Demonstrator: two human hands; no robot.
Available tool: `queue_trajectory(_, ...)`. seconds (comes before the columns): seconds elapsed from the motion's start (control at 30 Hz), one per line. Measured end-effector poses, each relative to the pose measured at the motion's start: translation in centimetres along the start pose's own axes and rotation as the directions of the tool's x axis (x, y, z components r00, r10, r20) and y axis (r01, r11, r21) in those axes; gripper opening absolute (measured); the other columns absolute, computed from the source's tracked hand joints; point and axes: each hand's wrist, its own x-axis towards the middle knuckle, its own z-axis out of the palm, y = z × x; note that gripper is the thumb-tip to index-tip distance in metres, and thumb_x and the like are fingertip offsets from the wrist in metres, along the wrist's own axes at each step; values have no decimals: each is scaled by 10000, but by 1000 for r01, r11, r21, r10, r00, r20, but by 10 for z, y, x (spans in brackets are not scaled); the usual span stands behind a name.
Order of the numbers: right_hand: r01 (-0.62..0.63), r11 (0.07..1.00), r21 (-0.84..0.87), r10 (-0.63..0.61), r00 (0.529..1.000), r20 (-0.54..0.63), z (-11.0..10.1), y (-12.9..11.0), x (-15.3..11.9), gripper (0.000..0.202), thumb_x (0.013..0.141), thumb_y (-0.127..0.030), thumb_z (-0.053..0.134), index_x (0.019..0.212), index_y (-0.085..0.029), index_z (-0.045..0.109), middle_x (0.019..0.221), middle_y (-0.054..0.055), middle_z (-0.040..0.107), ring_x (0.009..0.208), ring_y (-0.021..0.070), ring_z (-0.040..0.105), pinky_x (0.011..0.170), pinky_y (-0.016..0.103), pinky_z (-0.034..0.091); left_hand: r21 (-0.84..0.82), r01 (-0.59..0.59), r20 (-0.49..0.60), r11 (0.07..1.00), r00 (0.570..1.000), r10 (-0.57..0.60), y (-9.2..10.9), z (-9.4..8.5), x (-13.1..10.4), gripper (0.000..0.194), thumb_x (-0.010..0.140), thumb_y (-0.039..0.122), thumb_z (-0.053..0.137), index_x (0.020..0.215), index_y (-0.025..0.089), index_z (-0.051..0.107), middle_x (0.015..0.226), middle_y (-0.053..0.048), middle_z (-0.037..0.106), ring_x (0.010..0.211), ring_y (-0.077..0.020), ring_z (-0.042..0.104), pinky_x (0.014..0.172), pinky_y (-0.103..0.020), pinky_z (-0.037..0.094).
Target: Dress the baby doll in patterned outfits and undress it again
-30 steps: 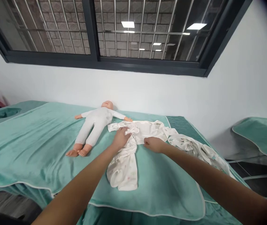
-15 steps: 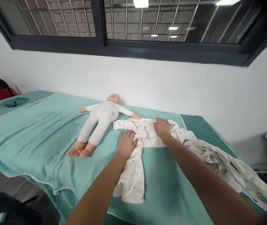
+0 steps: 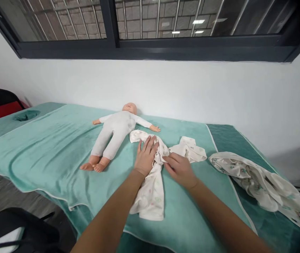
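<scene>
A small white patterned garment [image 3: 152, 196] lies bunched on the green sheet, with one sleeve spread toward the right. My left hand [image 3: 146, 156] rests on its bunched middle, fingers spread. Against the same bunch, my right hand [image 3: 178, 168] pinches the fabric between thumb and fingers. A baby doll [image 3: 118, 126] in a white suit lies on its back to the left of the garment, arms stretched out. Its hand is just above the garment's upper left end.
The bed [image 3: 46, 147] is covered with green sheets. A second patterned cloth [image 3: 257, 182] lies crumpled at the right. Behind are a white wall and a barred window. A black chair [image 3: 20, 225] stands at the lower left.
My right hand has moved left and down from the flat white panel to the bunched middle. That panel is now folded over toward the left. The view has shifted slightly.
</scene>
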Motion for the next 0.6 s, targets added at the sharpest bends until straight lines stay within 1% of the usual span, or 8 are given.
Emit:
queue_trajectory(0.07, 25, 1000, 4, -25, 1000, -1, -3, -6, -3, 186, 970, -221, 477, 1069, -198, 632, 813, 43, 610, 742, 176, 570, 686, 295, 428, -3, -17, 24, 1000, 1000, 17, 0, -3, 0, 385, 836, 153, 505, 1215, 197, 557, 1537, -102, 393, 1456, -279, 273, 1207, -564, 98)
queue_trajectory(0.17, -50, 999, -4, 50, 998, 36, -2, -3, -1, 176, 978, -272, 488, 1065, -207, 627, 831, 43, 631, 770, 186, 587, 698, 307, 436, -22, 84, 46, 996, 995, -83, -2, -5, -1, 290, 774, 147, 546, 1059, 189, 581, 1215, -113, 631, 1222, -277, 523, 1175, -573, 175)
queue_trajectory(0.23, -139, 990, 11, 138, 989, 49, 0, 3, 2, 187, 963, -333, 535, 1087, -214, 610, 930, 55, 659, 878, 207, 602, 776, 330, 449, -44, 177, 33, 983, 984, -175, -3, -4, -6, 271, 740, 177, 573, 1011, 184, 571, 1022, -93, 651, 1043, -271, 587, 1081, -518, 342)
queue_trajectory(0.3, -194, 981, 11, 193, 980, 39, 2, 9, 5, 227, 932, -373, 589, 1106, -228, 598, 1056, 65, 665, 1017, 237, 588, 912, 386, 427, -105, 266, -39, 958, 962, -272, -4, -4, -13, 246, 738, 204, 558, 983, 188, 555, 946, -85, 628, 938, -262, 596, 904, -426, 462)
queue_trajectory(0.37, -235, 972, -27, 235, 972, -9, 3, 14, 6, 207, 912, -360, 612, 1080, -241, 602, 1169, 73, 645, 1146, 266, 544, 1049, 465, 336, -180, 337, -133, 924, 922, -363, -4, -6, -20, 237, 761, 221, 507, 996, 197, 530, 930, -81, 608, 873, -243, 597, 770, -361, 481)
queue_trajectory(0.43, -282, 958, -58, 277, 958, -74, 1, 17, 6, 132, 911, -318, 592, 1017, -241, 608, 1251, 78, 618, 1242, 281, 490, 1122, 516, 234, -221, 365, -198, 905, 891, -408, -2, -14, -20, 248, 787, 235, 458, 1027, 203, 510, 946, -82, 594, 862, -228, 594, 733, -332, 472)
queue_trajectory(0.53, -324, 946, -6, 319, 933, -166, -7, 20, 2, 80, 929, -288, 531, 943, -238, 592, 1206, 83, 643, 1208, 270, 523, 1103, 507, 271, -199, 252, -347, 947, 885, -309, 2, -36, -3, 251, 809, 264, 447, 1045, 198, 501, 956, -91, 570, 868, -230, 571, 751, -340, 452)
queue_trajectory(0.6, -329, 942, 68, 336, 918, -213, -13, 21, -4, 95, 939, -303, 509, 916, -242, 578, 1047, 85, 677, 1042, 256, 595, 999, 466, 378, -125, 125, -520, 984, 837, -172, 5, -55, 18, 237, 830, 249, 456, 1061, 206, 481, 955, -84, 557, 869, -228, 551, 764, -348, 430)
